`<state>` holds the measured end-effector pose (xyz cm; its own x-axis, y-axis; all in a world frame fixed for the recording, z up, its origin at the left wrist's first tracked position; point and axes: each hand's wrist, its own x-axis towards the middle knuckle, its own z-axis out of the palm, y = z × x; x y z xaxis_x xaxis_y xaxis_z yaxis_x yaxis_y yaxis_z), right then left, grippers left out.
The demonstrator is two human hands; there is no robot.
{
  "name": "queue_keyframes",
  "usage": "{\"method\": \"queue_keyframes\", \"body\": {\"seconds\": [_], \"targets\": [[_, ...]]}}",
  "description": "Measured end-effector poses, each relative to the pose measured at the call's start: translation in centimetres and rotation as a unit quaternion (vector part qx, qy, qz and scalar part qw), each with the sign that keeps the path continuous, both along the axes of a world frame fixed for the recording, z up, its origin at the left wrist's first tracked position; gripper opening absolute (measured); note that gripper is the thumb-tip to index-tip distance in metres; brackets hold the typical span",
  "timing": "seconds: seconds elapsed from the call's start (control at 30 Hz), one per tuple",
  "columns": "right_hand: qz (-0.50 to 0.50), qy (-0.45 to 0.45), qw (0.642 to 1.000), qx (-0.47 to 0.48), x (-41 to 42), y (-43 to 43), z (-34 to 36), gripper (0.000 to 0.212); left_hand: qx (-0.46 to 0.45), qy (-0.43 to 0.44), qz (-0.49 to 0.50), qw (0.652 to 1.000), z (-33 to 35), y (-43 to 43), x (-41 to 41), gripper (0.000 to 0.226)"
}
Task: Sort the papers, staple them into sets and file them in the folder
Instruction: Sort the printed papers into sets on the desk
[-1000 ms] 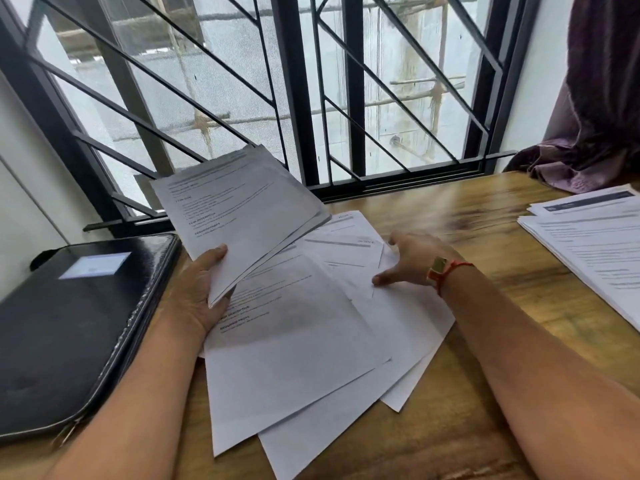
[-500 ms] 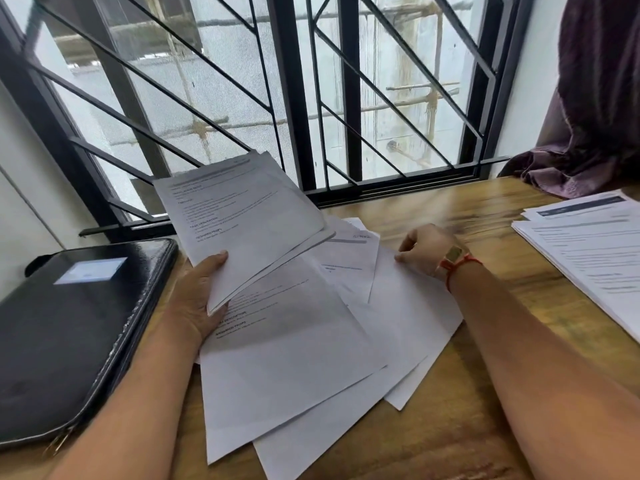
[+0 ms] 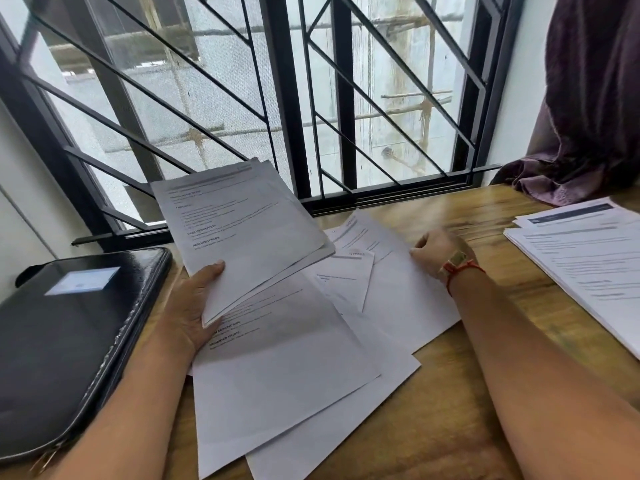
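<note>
1. a sheaf of papers (image 3: 242, 230), thin white sheets printed in grey lines, is held off the bench and tilted up toward the window, its square edges slightly fanned.
2. the left hand (image 3: 192, 306) grips the sheaf at its lower corner, thumb flat on the front sheet, fingers hidden behind.
3. beneath it, loose sheets (image 3: 284, 375) lie overlapped and skewed on the bench, smooth flat rectangles with little print.
4. the right hand (image 3: 438, 254) rests at the far edge of those sheets with fingers curled. it is blurred, so i cannot tell whether it pinches one. a red cord bracelet (image 3: 464, 270) circles its wrist.
5. the bench (image 3: 450, 427) is brown wood with streaky grain.
6. at left lies a black folder (image 3: 69, 341), glossy, round-cornered and zip-edged, with a pale label on top.
7. at the right edge sits a stack of printed papers (image 3: 585, 271).
8. behind are a black metal window grille (image 3: 287, 98) with diagonal bars and a draped purple curtain (image 3: 588, 98).
</note>
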<state>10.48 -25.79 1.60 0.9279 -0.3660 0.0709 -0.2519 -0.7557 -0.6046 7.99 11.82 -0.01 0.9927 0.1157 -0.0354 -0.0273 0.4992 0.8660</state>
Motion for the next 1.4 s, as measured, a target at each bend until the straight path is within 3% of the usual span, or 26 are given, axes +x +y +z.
{"method": "queue_keyframes", "body": {"seconds": [0.3, 0.53, 0.7, 0.83, 0.93, 1.03, 1.2, 1.3, 1.4], "targets": [[0.037, 0.028, 0.999, 0.017, -0.4, 0.4, 0.8, 0.018, 0.007, 0.024, 0.040, 0.999, -0.2, 1.3, 0.6, 0.043], [0.127, 0.066, 0.990, 0.003, -1.2, 3.2, 1.0, 0.019, 0.007, 0.027, 0.048, 0.998, -0.2, 1.7, 0.7, 0.051], [0.110, 0.024, 0.988, -0.110, -2.1, 5.2, 0.7, 0.033, -0.009, 0.031, 0.062, 0.998, 0.1, 1.6, 0.4, 0.044], [0.155, 0.022, 0.980, -0.120, -2.6, 6.2, 0.8, 0.034, 0.001, 0.042, 0.082, 0.996, 0.5, 1.6, 0.1, 0.030], [0.182, -0.005, 0.976, -0.115, -2.7, 6.9, 0.5, 0.023, 0.016, 0.048, 0.094, 0.994, 0.6, 1.9, 0.2, 0.028], [0.191, -0.025, 0.976, -0.103, -2.5, 7.5, -0.1, 0.038, 0.009, 0.034, 0.089, 0.995, 0.8, 1.8, 0.2, 0.030], [0.216, -0.050, 0.974, -0.045, -2.4, 7.6, 0.0, 0.040, 0.031, 0.003, 0.096, 0.995, 1.0, 1.5, 0.0, 0.029], [0.183, -0.066, 0.981, 0.011, -2.3, 7.0, 0.5, 0.059, 0.069, -0.019, 0.096, 0.993, 1.3, 0.7, -0.6, 0.031], [0.194, -0.085, 0.958, 0.194, -3.1, 6.6, 1.9, 0.082, 0.126, -0.036, 0.069, 0.989, 2.0, -1.3, -2.0, 0.044]]}}
